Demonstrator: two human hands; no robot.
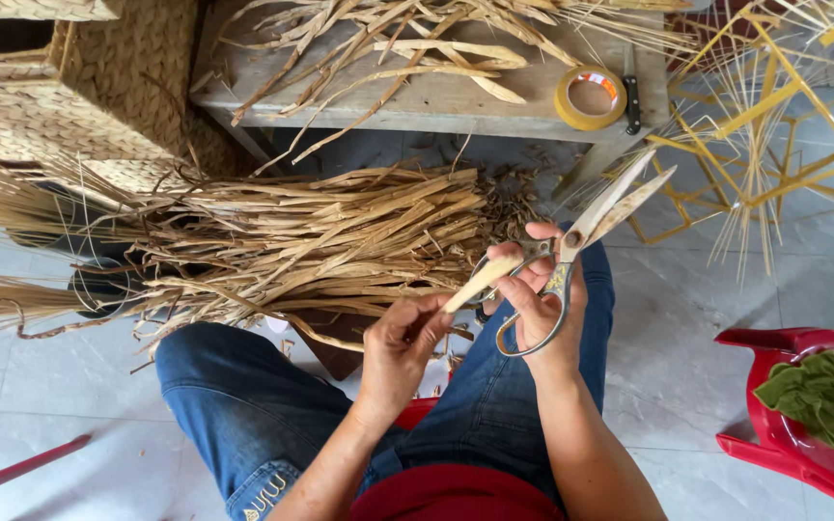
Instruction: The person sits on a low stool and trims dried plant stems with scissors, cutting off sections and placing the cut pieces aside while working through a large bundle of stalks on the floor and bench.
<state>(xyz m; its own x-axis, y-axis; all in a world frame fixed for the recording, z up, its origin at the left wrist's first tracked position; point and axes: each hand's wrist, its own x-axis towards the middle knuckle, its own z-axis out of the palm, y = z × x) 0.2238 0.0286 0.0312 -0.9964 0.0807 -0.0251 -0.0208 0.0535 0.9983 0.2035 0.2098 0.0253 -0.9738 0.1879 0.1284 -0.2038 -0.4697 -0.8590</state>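
Dried pale reed strip (483, 280), flat and short, is pinched at its lower end by my left hand (400, 352), above the lap in blue jeans (243, 405). Its free end points up toward my right hand (544, 301). I judge it very light, stiff but brittle, so it can split if it is bent; holding it low, near the thick end, seems best. My right hand is closed through the loops of the large steel scissors (586, 241), and their blades stand apart, pointing up and right, not touching the strip.

Behind the strip lies a big bundle of long dried brown leaves (320, 241) on the floor, spreading to the left. Further up is a grey wooden bench (436, 101) with more loose leaves, a round roll of yellow tape (591, 96) and a small dark tool just beside it. A woven basket (118, 77) stands at the upper left, a yellow wire frame (774, 106) at the upper right. Low on the right, a red plastic chair (803, 453) carries a folded green cloth (811, 396). I see no labels or signs that I can read.
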